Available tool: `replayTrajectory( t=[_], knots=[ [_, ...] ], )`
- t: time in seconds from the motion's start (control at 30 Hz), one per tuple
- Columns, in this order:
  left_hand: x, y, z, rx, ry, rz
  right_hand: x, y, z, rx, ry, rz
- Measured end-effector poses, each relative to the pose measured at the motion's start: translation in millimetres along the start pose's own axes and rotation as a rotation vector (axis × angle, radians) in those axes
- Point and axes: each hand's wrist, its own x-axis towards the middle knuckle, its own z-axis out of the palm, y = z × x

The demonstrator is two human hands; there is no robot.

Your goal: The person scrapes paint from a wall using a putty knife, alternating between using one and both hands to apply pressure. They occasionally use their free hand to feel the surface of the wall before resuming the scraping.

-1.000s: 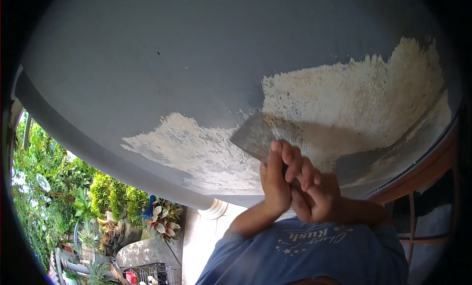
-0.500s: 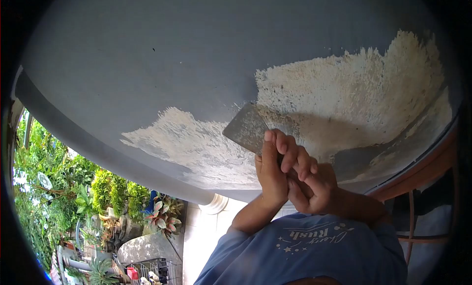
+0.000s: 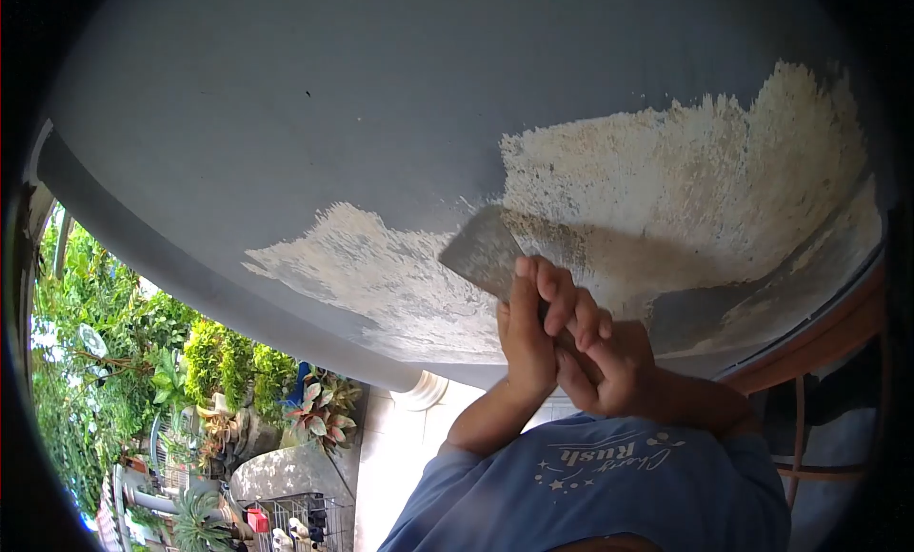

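Note:
A wide, flat-bladed scraper lies against a grey painted surface, at the edge of a pale patch where the paint is off. My left hand is closed around its handle, with the thumb stretched up toward the blade. From the other side my right hand presses against the left, its fingers curled over the same handle. Most of the handle is hidden between the two hands. The blade is slightly blurred. One rough pale patch spreads to the right of it, another to the left.
A grey curved-looking edge borders the surface on the left, with a white column top below it. Green plants and a wire rack stand at lower left. A brown window frame is at right.
The whole view has shifted slightly to the right. The scraper blade has moved a little in the picture and is blurrier. Both hands keep their hold.

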Motion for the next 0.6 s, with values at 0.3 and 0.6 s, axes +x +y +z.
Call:
replayTrajectory(
  t=[0.3,0.6],
  knots=[
    [4,9,4,-0.037,0.026,0.015,14,0,2,0.003,-0.037,0.015],
    [-4,7,4,-0.097,0.017,-0.044,7,-9,1,0.024,-0.001,-0.004]
  ],
)
